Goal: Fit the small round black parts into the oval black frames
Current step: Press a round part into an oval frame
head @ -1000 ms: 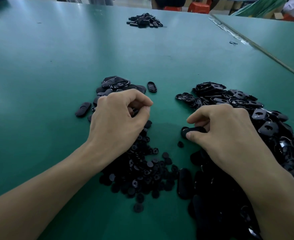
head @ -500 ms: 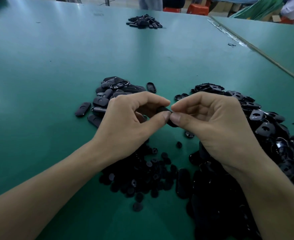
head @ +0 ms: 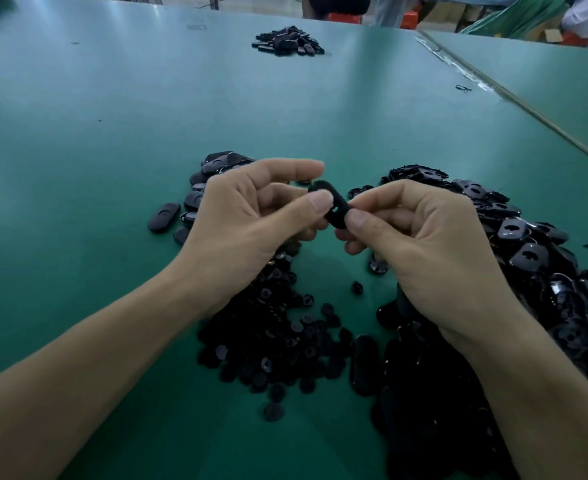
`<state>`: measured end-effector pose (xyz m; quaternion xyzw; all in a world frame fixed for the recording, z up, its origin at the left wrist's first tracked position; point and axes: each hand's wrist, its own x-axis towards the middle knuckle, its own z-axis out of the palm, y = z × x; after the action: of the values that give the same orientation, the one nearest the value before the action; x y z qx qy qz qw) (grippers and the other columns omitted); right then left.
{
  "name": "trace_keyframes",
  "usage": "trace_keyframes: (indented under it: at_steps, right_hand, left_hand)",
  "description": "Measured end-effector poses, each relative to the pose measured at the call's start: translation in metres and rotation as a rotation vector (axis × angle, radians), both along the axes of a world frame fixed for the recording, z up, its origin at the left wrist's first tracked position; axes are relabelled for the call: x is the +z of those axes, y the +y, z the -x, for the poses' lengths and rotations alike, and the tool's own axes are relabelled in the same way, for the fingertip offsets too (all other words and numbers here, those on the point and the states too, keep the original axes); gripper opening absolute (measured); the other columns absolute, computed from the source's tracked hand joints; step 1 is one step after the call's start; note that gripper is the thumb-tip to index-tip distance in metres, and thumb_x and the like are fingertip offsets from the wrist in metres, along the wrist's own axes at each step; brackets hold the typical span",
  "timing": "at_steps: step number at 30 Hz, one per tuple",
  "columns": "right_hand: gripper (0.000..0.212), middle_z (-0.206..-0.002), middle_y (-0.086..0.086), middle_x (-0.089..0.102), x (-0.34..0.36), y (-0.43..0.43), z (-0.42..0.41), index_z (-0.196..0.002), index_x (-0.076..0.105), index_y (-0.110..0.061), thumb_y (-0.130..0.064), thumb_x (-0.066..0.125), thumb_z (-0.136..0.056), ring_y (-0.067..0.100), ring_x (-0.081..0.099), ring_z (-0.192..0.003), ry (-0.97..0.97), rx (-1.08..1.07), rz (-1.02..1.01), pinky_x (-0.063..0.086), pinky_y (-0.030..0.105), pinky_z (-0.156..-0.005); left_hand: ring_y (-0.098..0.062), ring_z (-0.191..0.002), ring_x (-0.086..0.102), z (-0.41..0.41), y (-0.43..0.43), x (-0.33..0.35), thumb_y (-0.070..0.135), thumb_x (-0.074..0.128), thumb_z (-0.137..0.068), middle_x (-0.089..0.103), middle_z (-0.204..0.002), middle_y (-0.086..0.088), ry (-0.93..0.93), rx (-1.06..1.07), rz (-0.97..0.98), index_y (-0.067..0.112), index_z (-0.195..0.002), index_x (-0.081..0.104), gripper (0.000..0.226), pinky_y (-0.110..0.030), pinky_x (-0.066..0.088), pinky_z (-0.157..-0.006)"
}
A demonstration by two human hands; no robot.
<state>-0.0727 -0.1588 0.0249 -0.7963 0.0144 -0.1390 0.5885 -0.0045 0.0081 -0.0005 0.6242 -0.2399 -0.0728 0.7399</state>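
A single oval piece (head: 162,217) lies flat on the green counter (head: 78,168). It sits just left of a small heap of ovals (head: 216,161), which the left hand (head: 244,223) half hides. That hand's fingers (head: 316,202) are curled, and thumb and forefinger pinch the left end of one frame (head: 334,207), held up off the counter between the two hands. A small opening shows in its face, but whether a round part sits in it cannot be told. The right hand (head: 424,244) pinches the frame's other end, its fingers (head: 354,220) curled in too.

Below the hands, between the forearms, spread the round parts (head: 278,341). A stray part (head: 356,288) lies apart from them in the gap. Under and right of the right hand is the big pile of frames (head: 527,254), which runs down to the bottom edge. A far pile (head: 287,41) sits well back, and a second counter (head: 562,81) adjoins at the right.
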Motion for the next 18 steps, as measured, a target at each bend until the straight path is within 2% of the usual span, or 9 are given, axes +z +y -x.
trace_keyframes:
  at_steps: [3,6,9,13,16,18]
  right_hand:
    - [0.012,-0.076,-0.007,0.077,-0.001,0.001,0.001,-0.088,0.072,-0.02,-0.009,0.07,-0.091,0.008,0.073,-0.067,0.026,0.019,0.037,0.048,0.01,-0.057]
    - [0.005,-0.072,-0.015,0.074,-0.004,-0.003,0.003,-0.089,0.075,-0.025,-0.02,0.074,-0.087,0.002,0.07,-0.067,0.067,-0.073,0.252,0.052,0.016,-0.062]
    - [0.009,-0.066,-0.018,0.068,-0.003,-0.01,0.005,-0.074,0.073,-0.027,-0.028,0.079,-0.08,-0.001,0.062,-0.059,0.088,-0.158,0.488,0.047,0.011,-0.058]
    - [0.017,-0.06,-0.015,0.067,0.003,-0.013,0.008,-0.065,0.072,-0.027,-0.036,0.085,-0.07,-0.002,0.06,-0.058,0.238,-0.11,0.565,0.043,0.008,-0.053]
    - [0.021,-0.062,-0.017,0.066,0.004,-0.014,0.01,-0.065,0.072,-0.028,-0.043,0.088,-0.064,-0.002,0.06,-0.057,0.367,-0.07,0.615,0.044,0.013,-0.05]
    - [0.019,-0.063,-0.017,0.066,0.004,-0.014,0.01,-0.066,0.073,-0.03,-0.042,0.088,-0.065,-0.001,0.06,-0.06,0.408,-0.075,0.677,0.052,0.025,-0.058]
  left_hand:
    - [-0.011,-0.069,0.07,-0.001,0.0,-0.002,0.015,0.081,-0.075,0.075,-0.079,-0.001,-0.047,0.029,-0.068,0.022,-0.103,0.071,0.031,-0.026,0.058,-0.071]
    - [-0.022,-0.073,0.074,-0.001,0.001,-0.003,0.013,0.079,-0.078,0.075,-0.079,-0.005,-0.045,0.067,-0.066,0.023,-0.1,0.073,0.025,-0.041,0.063,-0.073]
    - [-0.025,-0.082,0.076,-0.003,0.001,-0.004,0.003,0.073,-0.087,0.074,-0.084,-0.006,-0.025,0.067,-0.033,0.017,-0.106,0.071,0.024,-0.03,0.062,-0.071]
    - [-0.023,-0.082,0.077,-0.002,0.0,-0.005,-0.002,0.065,-0.093,0.07,-0.087,-0.003,-0.005,0.071,-0.021,0.016,-0.108,0.07,0.024,-0.027,0.061,-0.069]
    - [-0.02,-0.081,0.075,-0.002,-0.001,-0.003,-0.004,0.062,-0.094,0.065,-0.09,-0.005,-0.039,0.075,-0.032,0.016,-0.113,0.067,0.028,-0.026,0.059,-0.067]
    - [-0.02,-0.078,0.075,-0.003,-0.001,-0.003,-0.004,0.063,-0.094,0.063,-0.088,-0.004,-0.044,0.08,-0.036,0.018,-0.116,0.065,0.031,-0.026,0.059,-0.064]
